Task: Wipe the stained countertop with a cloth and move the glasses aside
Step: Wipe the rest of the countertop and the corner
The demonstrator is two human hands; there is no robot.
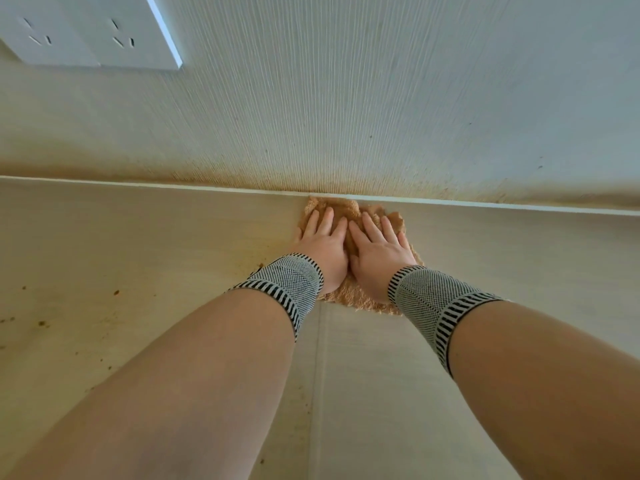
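**Wipe under way at back edge; stains left, no glasses in shot**

Both hands flat on the cloth (349, 292), side by side. Left hand (323, 245) and right hand (377, 252) have fingers (325, 220) straight and spread, pressing down, not curled round or pinching anything. Striped wrist bands (287, 289) on both forearms.

Cloth is tan/orange terry, bunched, lying on the bench (138, 244) w/ its far edge touching the white strip (173, 185) where bench meets wall (381, 98). Near edge sticks out below the palms.

Progress, as a judgement: mid-wipe, approx. partway at best. Bench to the right of the cloth looks fairly clean. Left side not done: brown specks (116, 292) scattered near the left forearm, plus a small spot just beside the left wrist band. Wall base above the strip carries a brownish spatter band (467, 190), esp. right of the cloth; whether that counts as part of the job can't tell.

Glasses: none visible in this view, so can't say if moved or not. Socket plate (93, 32) on wall, top left, well apart from the hands.

Left to do, prob.: sweep cloth leftward over the specks, then deal w/ glasses.
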